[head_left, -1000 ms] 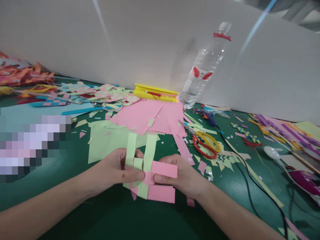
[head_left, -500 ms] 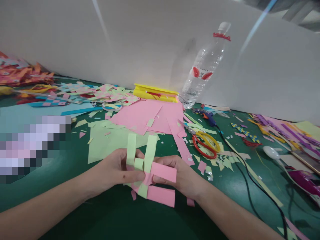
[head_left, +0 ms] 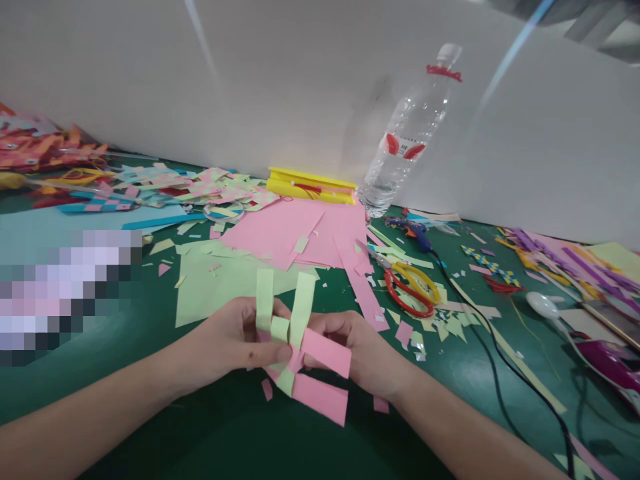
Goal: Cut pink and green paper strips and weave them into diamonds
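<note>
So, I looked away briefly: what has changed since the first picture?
The right ends of the upper pink strip and lower pink strip have swung downward. The left hand keeps its grip on the woven paper; the right hand stays by the pink strips. Scissors and bottle have not moved.

Both forearms (head_left: pixel 135 380) are bare (the left hand (head_left: pixel 235 337) bears a small spot (head_left: pixel 251 355) beside its thumb (head_left: pixel 273 354)).

Matt paper strips (head_left: pixel 320 399); glossy plastic bottle (head_left: pixel 407 130).
</note>
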Tool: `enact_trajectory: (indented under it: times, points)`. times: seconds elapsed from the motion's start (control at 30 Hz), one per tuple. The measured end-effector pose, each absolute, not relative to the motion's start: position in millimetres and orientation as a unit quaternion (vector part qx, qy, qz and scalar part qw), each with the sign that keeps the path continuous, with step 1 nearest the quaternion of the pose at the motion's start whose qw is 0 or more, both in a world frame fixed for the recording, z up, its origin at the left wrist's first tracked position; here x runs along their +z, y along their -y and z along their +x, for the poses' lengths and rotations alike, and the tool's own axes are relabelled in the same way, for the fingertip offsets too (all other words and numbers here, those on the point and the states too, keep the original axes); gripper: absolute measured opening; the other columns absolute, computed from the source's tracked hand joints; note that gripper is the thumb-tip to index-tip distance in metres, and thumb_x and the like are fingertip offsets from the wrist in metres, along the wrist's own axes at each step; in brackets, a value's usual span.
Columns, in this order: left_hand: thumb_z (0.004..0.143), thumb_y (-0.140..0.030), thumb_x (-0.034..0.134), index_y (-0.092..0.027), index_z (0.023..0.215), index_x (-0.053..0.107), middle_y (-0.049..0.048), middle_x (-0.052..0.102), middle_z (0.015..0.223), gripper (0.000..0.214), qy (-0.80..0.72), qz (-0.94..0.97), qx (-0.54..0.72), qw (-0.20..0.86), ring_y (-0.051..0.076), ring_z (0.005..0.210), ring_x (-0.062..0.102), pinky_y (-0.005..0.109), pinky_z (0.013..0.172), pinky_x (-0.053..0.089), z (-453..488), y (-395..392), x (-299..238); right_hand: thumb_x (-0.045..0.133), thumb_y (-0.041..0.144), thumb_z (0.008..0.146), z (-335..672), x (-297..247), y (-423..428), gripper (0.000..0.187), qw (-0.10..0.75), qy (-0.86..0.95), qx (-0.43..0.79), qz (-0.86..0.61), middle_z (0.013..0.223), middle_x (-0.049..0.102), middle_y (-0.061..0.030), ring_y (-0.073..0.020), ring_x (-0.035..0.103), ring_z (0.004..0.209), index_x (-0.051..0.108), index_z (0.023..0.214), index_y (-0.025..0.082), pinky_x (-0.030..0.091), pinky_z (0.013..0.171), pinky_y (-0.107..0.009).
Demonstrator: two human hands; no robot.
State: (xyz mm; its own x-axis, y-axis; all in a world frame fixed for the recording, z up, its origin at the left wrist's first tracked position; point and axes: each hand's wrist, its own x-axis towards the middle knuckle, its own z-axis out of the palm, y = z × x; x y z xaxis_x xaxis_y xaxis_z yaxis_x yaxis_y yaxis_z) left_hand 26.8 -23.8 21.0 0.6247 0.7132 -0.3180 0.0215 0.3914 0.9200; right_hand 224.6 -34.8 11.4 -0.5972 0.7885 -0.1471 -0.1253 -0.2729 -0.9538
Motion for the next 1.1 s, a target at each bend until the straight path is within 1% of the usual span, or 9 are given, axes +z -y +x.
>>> enact_trajectory:
  times: [0.2, 0.27, 0.33, 0.47, 0.57, 0.7, 0.9, 1.0, 1.1]
  points:
    - [0.068, -0.032, 0.074, -0.020, 0.081, 0.054, -0.0033, 0.065, 0.064, 0.026, -0.377, 0.518, 0.215, 0.737, 0.018, 0.061, 0.065, 0.031, 0.057, 0.053, 27, 25, 22, 0.080, 0.033, 0.059, 224, 10, 35, 0.023, 0.312, 0.520, 0.724, -0.329, 0.076, 0.060, 0.0021, -0.0109, 0.054, 0.069, 0.067, 0.069, 0.018, 0.043, 0.070, -0.028]
    - [0.069, -0.034, 0.073, -0.020, 0.089, 0.055, -0.0029, 0.065, 0.067, 0.031, -0.388, 0.525, 0.224, 0.724, 0.018, 0.062, 0.065, 0.030, 0.055, 0.052, 28, 25, 20, 0.079, 0.034, 0.060, 224, 10, 35, 0.022, 0.314, 0.526, 0.718, -0.331, 0.076, 0.060, 0.0020, -0.0110, 0.054, 0.069, 0.067, 0.070, 0.019, 0.044, 0.069, -0.027]
    - [0.069, -0.036, 0.072, -0.022, 0.103, 0.053, 0.0005, 0.067, 0.081, 0.041, -0.405, 0.542, 0.268, 0.685, 0.020, 0.072, 0.066, 0.030, 0.060, 0.053, 29, 23, 16, 0.076, 0.034, 0.065, 225, 11, 34, 0.018, 0.333, 0.548, 0.689, -0.338, 0.077, 0.060, 0.0013, -0.0116, 0.055, 0.069, 0.067, 0.071, 0.019, 0.045, 0.068, -0.027]
    - [0.076, -0.043, 0.065, -0.024, 0.123, 0.042, 0.0088, 0.055, 0.123, 0.056, -0.456, 0.575, 0.386, 0.559, 0.026, 0.107, 0.057, 0.034, 0.080, 0.051, 26, 16, 8, 0.068, 0.028, 0.074, 228, 13, 33, 0.008, 0.417, 0.615, 0.524, -0.416, 0.079, 0.062, -0.0006, -0.0137, 0.055, 0.071, 0.068, 0.076, 0.021, 0.044, 0.065, -0.027]
    - [0.081, -0.041, 0.059, -0.023, 0.118, 0.043, 0.0074, 0.052, 0.122, 0.044, -0.482, 0.616, 0.439, 0.443, 0.025, 0.113, 0.051, 0.036, 0.089, 0.047, 23, 15, 7, 0.064, 0.024, 0.076, 230, 13, 35, 0.004, 0.449, 0.650, 0.396, -0.469, 0.081, 0.063, -0.0015, -0.0147, 0.056, 0.072, 0.068, 0.077, 0.022, 0.044, 0.062, -0.027]
    - [0.084, -0.038, 0.055, -0.023, 0.092, 0.057, 0.0054, 0.058, 0.106, 0.017, -0.466, 0.699, 0.403, 0.364, 0.024, 0.103, 0.053, 0.034, 0.090, 0.044, 26, 24, 13, 0.062, 0.020, 0.078, 227, 13, 39, 0.007, 0.458, 0.681, 0.318, -0.475, 0.080, 0.064, -0.0024, -0.0156, 0.058, 0.072, 0.068, 0.077, 0.023, 0.046, 0.062, -0.028]
    - [0.085, -0.035, 0.053, -0.026, 0.093, 0.067, 0.0057, 0.059, 0.105, 0.018, -0.421, 0.739, 0.385, 0.359, 0.022, 0.099, 0.055, 0.031, 0.086, 0.045, 33, 34, 17, 0.063, 0.026, 0.081, 223, 15, 44, 0.009, 0.439, 0.721, 0.294, -0.448, 0.083, 0.066, -0.0035, -0.0167, 0.061, 0.077, 0.069, 0.086, 0.022, 0.049, 0.072, -0.032]
    - [0.082, -0.038, 0.057, -0.025, 0.096, 0.064, 0.0050, 0.061, 0.103, 0.020, -0.428, 0.713, 0.380, 0.405, 0.017, 0.079, 0.059, 0.025, 0.067, 0.050, 34, 35, 17, 0.062, 0.026, 0.081, 221, 15, 45, 0.015, 0.424, 0.748, 0.285, -0.425, 0.089, 0.067, -0.0038, -0.0162, 0.061, 0.080, 0.068, 0.094, 0.021, 0.049, 0.076, -0.032]
    - [0.079, -0.040, 0.059, -0.023, 0.092, 0.061, 0.0008, 0.063, 0.085, 0.021, -0.463, 0.674, 0.358, 0.450, 0.010, 0.054, 0.052, 0.020, 0.047, 0.043, 33, 34, 18, 0.059, 0.023, 0.083, 221, 14, 46, 0.021, 0.425, 0.773, 0.261, -0.391, 0.098, 0.066, -0.0055, -0.0182, 0.061, 0.091, 0.065, 0.103, 0.021, 0.049, 0.081, -0.035]
